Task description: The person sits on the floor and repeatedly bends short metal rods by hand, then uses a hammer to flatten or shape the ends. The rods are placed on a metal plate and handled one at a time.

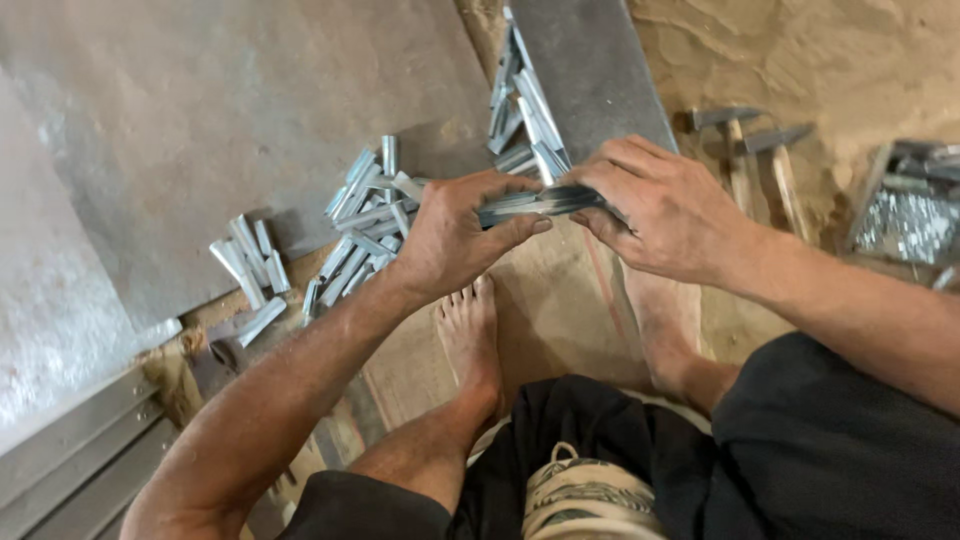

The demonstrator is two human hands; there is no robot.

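**Stack of metal strips held between two hands**

Gripping from both ends, the left hand and the right hand were closed on a small stack of flat grey metal strips, held level above the bare feet. The left fingers curled over one end with the thumb beneath; the right fingers pinched the other end, so neither hand was free.

Just beyond and to the left of the left hand lay a loose heap of short bent metal pieces, with a smaller cluster farther left still. Above the hands, more pieces rested along the edge of a grey sheet. To the right of the right hand two hammers lay on the sandy floor, and beyond them a tray of small metal parts.

Judging by the piles, a good many pieces looked already made; how many strips remained could not be told.
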